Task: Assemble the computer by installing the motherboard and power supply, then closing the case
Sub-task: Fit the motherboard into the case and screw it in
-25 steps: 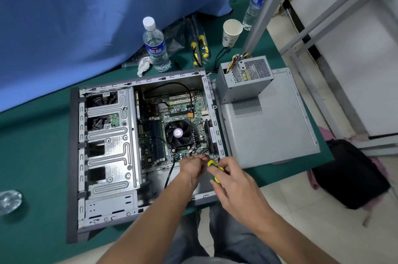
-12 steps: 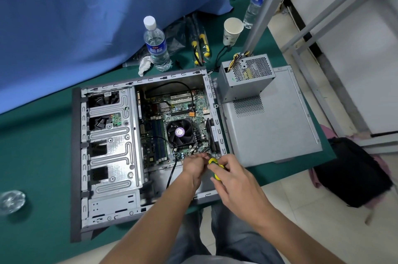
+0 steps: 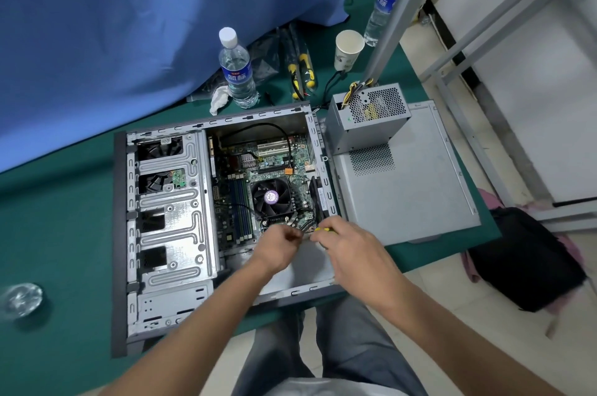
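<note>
the computer case [image 3: 168, 224] lies open on its side in the middle of the frame, on the green table [image 3: 58, 218], its long axis running from lower left to upper right. inside it, centre frame, sits one motherboard [image 3: 258, 182], long axis running up and down the frame, with one round cpu fan [image 3: 271, 197] on it. one power supply [image 3: 368, 118] stands outside the case, upper right of centre, resting on the one loose side panel [image 3: 407, 189], its perforated face toward the camera and its wires leaving at the upper left corner.

the right hand [image 3: 349, 244] is curled round a yellow-handled screwdriver [image 3: 324, 230], whose tip end points left toward the motherboard's lower right corner. the left hand [image 3: 277, 244] is just beside it with fingers bunched narrow at the tip; what it pinches, if anything, i cannot tell.

two water bottles: bottle [image 3: 237, 69] upper centre, second bottle [image 3: 384, 1] top right. one paper cup [image 3: 347, 50] between them. a black bag [image 3: 523, 260] lies on the floor, right.
</note>
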`<control>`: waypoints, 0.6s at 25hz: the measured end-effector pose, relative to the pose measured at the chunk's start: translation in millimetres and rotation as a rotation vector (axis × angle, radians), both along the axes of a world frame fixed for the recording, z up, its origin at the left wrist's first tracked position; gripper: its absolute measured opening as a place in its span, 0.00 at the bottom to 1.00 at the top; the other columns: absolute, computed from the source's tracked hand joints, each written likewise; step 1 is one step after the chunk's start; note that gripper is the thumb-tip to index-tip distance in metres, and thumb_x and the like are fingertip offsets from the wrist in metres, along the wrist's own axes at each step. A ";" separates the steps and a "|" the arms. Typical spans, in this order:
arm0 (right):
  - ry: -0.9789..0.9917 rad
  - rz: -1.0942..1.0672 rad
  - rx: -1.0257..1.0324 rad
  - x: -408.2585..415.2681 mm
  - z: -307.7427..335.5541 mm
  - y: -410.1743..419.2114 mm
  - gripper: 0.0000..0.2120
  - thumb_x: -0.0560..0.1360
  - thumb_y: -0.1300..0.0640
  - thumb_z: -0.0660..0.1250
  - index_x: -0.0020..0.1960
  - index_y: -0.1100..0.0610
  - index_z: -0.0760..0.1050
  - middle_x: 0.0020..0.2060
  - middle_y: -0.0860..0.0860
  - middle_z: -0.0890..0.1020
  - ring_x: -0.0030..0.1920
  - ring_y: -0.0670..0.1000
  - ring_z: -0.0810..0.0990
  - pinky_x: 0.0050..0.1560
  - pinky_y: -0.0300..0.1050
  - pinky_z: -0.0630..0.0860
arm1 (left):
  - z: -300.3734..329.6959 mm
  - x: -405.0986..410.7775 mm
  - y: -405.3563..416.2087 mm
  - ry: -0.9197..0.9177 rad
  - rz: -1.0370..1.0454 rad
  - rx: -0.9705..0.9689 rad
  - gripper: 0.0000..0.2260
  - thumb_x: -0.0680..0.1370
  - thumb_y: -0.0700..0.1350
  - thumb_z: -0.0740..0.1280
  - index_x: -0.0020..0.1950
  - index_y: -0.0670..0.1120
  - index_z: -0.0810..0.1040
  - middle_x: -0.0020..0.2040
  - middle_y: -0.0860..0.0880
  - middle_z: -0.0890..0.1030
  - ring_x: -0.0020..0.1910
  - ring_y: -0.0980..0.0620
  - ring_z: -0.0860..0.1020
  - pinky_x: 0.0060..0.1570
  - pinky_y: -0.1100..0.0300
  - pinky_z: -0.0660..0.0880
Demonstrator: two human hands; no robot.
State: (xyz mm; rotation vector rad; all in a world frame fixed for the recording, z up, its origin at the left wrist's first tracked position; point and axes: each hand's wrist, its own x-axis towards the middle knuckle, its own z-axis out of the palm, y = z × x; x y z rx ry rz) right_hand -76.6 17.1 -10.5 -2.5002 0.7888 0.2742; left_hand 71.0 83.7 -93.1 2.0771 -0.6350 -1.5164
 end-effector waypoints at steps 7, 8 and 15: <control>0.113 0.006 -0.148 18.5 5.2 -1.2 0.10 0.80 0.51 0.65 0.57 0.56 0.74 0.48 0.53 0.78 0.43 0.56 0.81 0.38 0.46 0.72 | 48.7 51.1 60.7 -0.644 -0.195 -0.305 0.16 0.79 0.35 0.64 0.65 0.46 0.79 0.59 0.50 0.79 0.57 0.51 0.77 0.60 0.58 0.73; 0.124 0.012 -0.203 21.4 6.2 1.5 0.09 0.79 0.51 0.66 0.54 0.56 0.75 0.45 0.54 0.79 0.40 0.55 0.81 0.34 0.45 0.70 | 46.3 58.9 72.7 -0.759 -0.194 -0.343 0.17 0.78 0.35 0.66 0.66 0.45 0.77 0.61 0.48 0.78 0.60 0.48 0.75 0.62 0.56 0.71; 0.117 0.207 -0.230 35.0 2.8 -1.1 0.18 0.69 0.73 0.62 0.54 0.57 0.69 0.52 0.54 0.71 0.47 0.52 0.67 0.46 0.44 0.68 | 10.7 79.8 118.7 -0.921 -0.161 -0.059 0.29 0.81 0.63 0.47 0.81 0.57 0.53 0.82 0.44 0.48 0.80 0.46 0.42 0.76 0.44 0.45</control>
